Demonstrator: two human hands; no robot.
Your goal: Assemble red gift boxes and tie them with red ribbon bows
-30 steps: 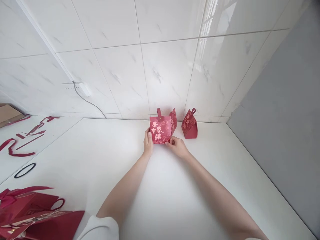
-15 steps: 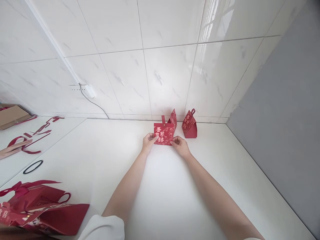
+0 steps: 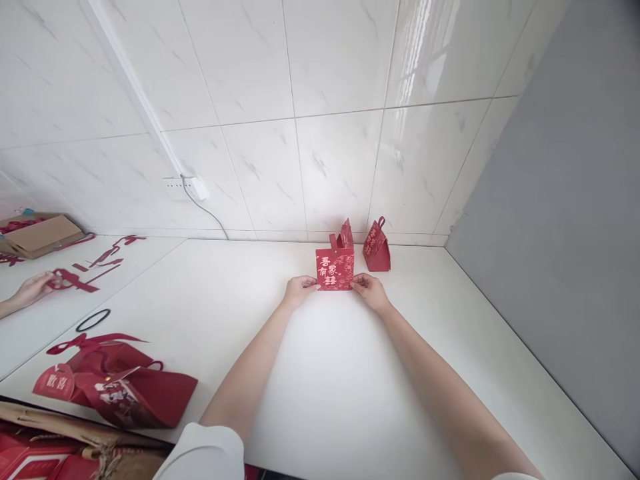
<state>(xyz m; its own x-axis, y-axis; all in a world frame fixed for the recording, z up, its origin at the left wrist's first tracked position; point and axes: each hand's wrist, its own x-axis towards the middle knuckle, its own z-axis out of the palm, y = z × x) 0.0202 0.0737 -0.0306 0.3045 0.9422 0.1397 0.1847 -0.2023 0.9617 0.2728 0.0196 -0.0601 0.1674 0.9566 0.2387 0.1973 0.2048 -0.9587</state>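
Observation:
A red gift box (image 3: 341,272) with pale lettering and a flower print stands upright on the white table, its strap handle rising at the top. My left hand (image 3: 301,291) pinches its lower left edge, and my right hand (image 3: 371,291) pinches the lower right edge. Just behind it, partly hidden, is a second red box (image 3: 347,233) with a pointed top. To the right, near the wall, a third red box (image 3: 377,249) stands closed with a looped handle.
At left lie larger red gift boxes (image 3: 145,393) with a ribbon, and a black ring (image 3: 93,320). Another person's hand (image 3: 37,288) holds red ribbon (image 3: 80,281). A cardboard box (image 3: 47,235) stands farther back. A cable (image 3: 207,212) hangs from the wall socket (image 3: 185,187).
My left hand has slid outward, off the box's front to its edge. The view has shifted a little to the left. The other person's hand has lifted some red ribbon.

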